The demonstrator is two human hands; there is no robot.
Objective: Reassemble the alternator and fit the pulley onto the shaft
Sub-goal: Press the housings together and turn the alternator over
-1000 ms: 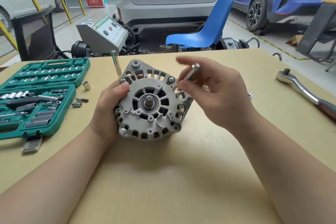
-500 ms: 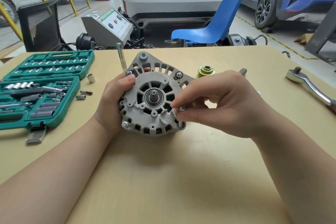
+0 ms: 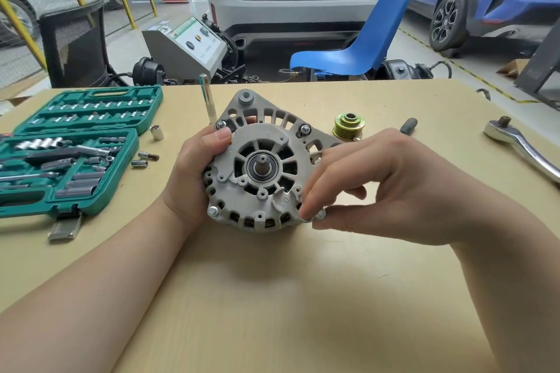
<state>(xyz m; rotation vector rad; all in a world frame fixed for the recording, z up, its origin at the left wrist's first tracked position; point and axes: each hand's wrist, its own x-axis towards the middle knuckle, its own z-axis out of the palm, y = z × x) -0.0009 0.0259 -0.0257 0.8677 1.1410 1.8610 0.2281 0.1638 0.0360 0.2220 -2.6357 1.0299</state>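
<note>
Your left hand (image 3: 194, 172) gripped the grey cast-metal alternator (image 3: 260, 166) by its left edge, holding it upright on the pale wooden table (image 3: 272, 297), bare shaft (image 3: 262, 163) facing you. Your right hand (image 3: 378, 188) pinched a silver bolt (image 3: 320, 214) between thumb and forefinger at the housing's lower right corner. The brass-coloured grooved pulley (image 3: 348, 126) sat on the table just behind the alternator, off the shaft.

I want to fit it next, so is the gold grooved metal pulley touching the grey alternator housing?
Apart. The head view shows the gold grooved pulley standing on the tan table behind the grey alternator housing, with bare table between them.
</note>
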